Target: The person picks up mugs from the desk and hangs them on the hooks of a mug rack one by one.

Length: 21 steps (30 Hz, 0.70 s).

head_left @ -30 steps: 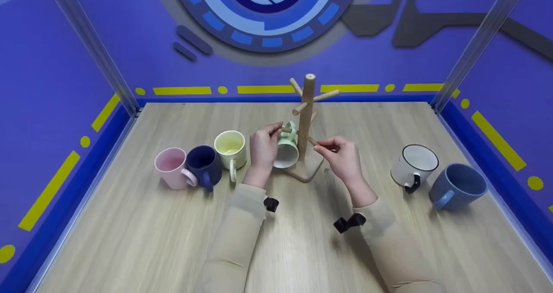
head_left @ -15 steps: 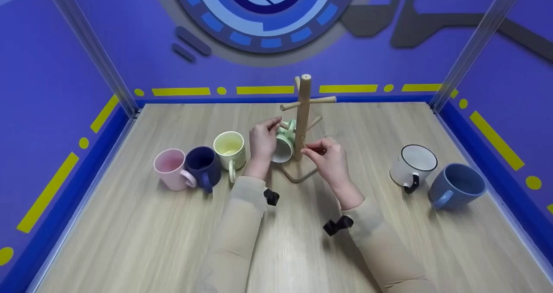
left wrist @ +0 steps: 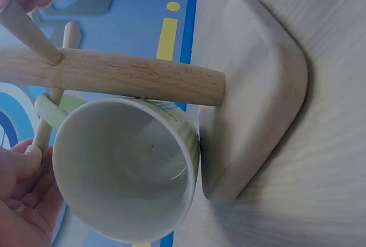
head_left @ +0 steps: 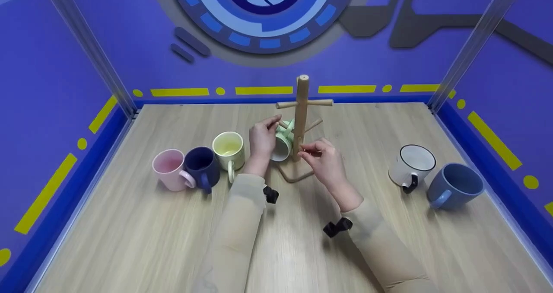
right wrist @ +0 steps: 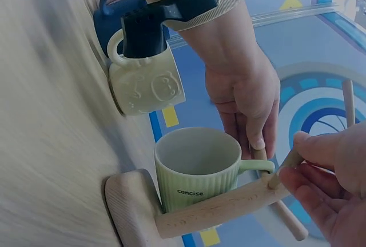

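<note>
A wooden mug tree stands mid-table on its rounded base. A ribbed light green mug marked "concise" hangs by its handle from a lower left peg, lying on its side with its mouth towards me in the head view. That peg's end is pinched between thumb and fingers of my left hand. My right hand pinches another lower peg, which points towards me. Both hands also show in the right wrist view, the left hand beyond the mug and the right hand at the near peg.
Left of the tree stand a pink mug, a dark blue mug and a pale yellow mug. On the right are a white mug with a black handle and a blue-grey mug. Blue panels enclose the table.
The mug tree has turned, its front pegs swinging left and its base turning with it. My right hand has moved left with its peg; my left hand has stayed nearly in place.
</note>
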Each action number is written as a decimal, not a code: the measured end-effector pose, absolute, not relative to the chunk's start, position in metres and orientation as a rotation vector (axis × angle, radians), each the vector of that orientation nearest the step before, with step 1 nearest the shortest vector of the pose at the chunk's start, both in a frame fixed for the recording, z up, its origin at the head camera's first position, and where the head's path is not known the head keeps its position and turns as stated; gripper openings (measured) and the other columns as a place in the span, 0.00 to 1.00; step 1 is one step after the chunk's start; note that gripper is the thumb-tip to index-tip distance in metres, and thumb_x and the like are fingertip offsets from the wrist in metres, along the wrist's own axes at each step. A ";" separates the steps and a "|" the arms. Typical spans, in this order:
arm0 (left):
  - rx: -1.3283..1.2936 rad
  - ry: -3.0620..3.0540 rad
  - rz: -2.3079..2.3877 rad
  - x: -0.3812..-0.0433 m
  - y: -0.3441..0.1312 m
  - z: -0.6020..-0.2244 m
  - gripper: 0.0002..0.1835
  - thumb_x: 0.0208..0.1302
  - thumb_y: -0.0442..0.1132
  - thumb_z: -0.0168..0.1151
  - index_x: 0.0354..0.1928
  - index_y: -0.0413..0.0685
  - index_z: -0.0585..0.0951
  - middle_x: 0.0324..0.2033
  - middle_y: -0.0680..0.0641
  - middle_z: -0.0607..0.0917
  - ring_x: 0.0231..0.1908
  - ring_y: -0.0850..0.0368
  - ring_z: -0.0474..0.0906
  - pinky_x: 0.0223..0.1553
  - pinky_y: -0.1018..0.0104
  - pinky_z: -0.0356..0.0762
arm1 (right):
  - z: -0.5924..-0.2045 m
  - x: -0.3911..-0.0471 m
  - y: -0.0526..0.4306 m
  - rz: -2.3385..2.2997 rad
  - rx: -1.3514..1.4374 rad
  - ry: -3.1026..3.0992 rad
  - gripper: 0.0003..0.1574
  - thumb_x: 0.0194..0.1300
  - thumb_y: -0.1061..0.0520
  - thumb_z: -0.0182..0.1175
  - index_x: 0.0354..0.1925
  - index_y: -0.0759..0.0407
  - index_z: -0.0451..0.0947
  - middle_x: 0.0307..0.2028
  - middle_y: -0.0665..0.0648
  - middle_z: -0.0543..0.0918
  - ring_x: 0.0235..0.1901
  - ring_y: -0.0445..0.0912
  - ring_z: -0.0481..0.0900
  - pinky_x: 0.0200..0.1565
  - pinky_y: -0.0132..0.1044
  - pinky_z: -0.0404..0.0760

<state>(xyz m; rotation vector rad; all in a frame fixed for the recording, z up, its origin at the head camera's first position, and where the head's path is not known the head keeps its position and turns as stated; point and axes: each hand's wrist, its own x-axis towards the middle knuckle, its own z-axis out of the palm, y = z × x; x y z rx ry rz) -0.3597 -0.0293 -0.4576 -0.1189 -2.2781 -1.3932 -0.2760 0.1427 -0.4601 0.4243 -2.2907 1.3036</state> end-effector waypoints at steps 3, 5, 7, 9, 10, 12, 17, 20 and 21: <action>-0.130 -2.271 -1.387 -0.360 -0.030 -0.458 0.12 0.67 0.30 0.66 0.50 0.43 0.89 0.48 0.44 0.91 0.54 0.47 0.87 0.58 0.57 0.83 | -0.459 -0.275 0.145 1.321 0.453 -2.307 0.10 0.59 0.66 0.74 0.41 0.67 0.88 0.36 0.62 0.85 0.39 0.54 0.89 0.45 0.45 0.90; -0.134 -2.268 -1.390 -0.360 -0.029 -0.459 0.12 0.67 0.30 0.66 0.50 0.43 0.89 0.48 0.43 0.91 0.54 0.47 0.87 0.58 0.57 0.83 | -0.457 -0.273 0.149 1.339 0.487 -2.329 0.12 0.60 0.67 0.73 0.43 0.68 0.88 0.38 0.62 0.85 0.41 0.55 0.88 0.47 0.45 0.89; -0.133 -2.267 -1.396 -0.359 -0.030 -0.459 0.12 0.67 0.30 0.66 0.50 0.43 0.89 0.48 0.43 0.91 0.54 0.47 0.87 0.58 0.57 0.83 | -0.455 -0.271 0.153 1.341 0.526 -2.362 0.14 0.60 0.67 0.72 0.47 0.67 0.87 0.40 0.62 0.86 0.43 0.55 0.87 0.49 0.47 0.89; -0.134 -2.265 -1.405 -0.359 -0.030 -0.459 0.12 0.67 0.29 0.66 0.50 0.43 0.89 0.48 0.43 0.91 0.54 0.47 0.88 0.58 0.57 0.83 | -0.454 -0.268 0.159 1.310 0.567 -2.407 0.17 0.61 0.68 0.71 0.50 0.65 0.87 0.43 0.62 0.87 0.45 0.56 0.87 0.52 0.49 0.88; -0.137 -2.264 -1.408 -0.359 -0.030 -0.459 0.12 0.66 0.29 0.66 0.50 0.43 0.89 0.48 0.43 0.91 0.53 0.47 0.88 0.58 0.57 0.83 | -0.453 -0.266 0.163 1.287 0.588 -2.432 0.17 0.62 0.67 0.71 0.51 0.64 0.86 0.44 0.62 0.87 0.47 0.56 0.87 0.53 0.50 0.88; -0.142 -2.260 -1.415 -0.358 -0.031 -0.459 0.12 0.66 0.29 0.66 0.50 0.43 0.89 0.48 0.43 0.91 0.53 0.47 0.88 0.57 0.57 0.84 | -0.451 -0.261 0.173 1.217 0.628 -2.483 0.18 0.63 0.67 0.70 0.52 0.63 0.86 0.47 0.61 0.88 0.50 0.56 0.87 0.55 0.52 0.87; -0.131 -2.276 -1.431 -0.359 -0.030 -0.459 0.13 0.67 0.29 0.66 0.51 0.44 0.89 0.49 0.44 0.91 0.53 0.47 0.88 0.56 0.57 0.84 | -0.447 -0.244 0.210 0.968 0.717 -2.633 0.19 0.64 0.66 0.70 0.53 0.62 0.85 0.52 0.60 0.88 0.55 0.57 0.86 0.57 0.54 0.84; -0.115 -2.285 -1.434 -0.360 -0.030 -0.459 0.13 0.67 0.30 0.66 0.51 0.45 0.89 0.49 0.44 0.91 0.54 0.48 0.88 0.56 0.58 0.84 | -0.445 -0.235 0.237 0.788 0.748 -2.728 0.19 0.63 0.66 0.70 0.54 0.63 0.85 0.51 0.61 0.88 0.54 0.58 0.85 0.57 0.55 0.83; -0.111 -2.286 -1.432 -0.360 -0.030 -0.459 0.12 0.67 0.30 0.66 0.51 0.45 0.89 0.49 0.44 0.91 0.53 0.48 0.88 0.56 0.58 0.84 | -0.446 -0.232 0.246 0.737 0.756 -2.750 0.19 0.63 0.67 0.70 0.53 0.64 0.84 0.50 0.62 0.88 0.53 0.59 0.86 0.56 0.55 0.84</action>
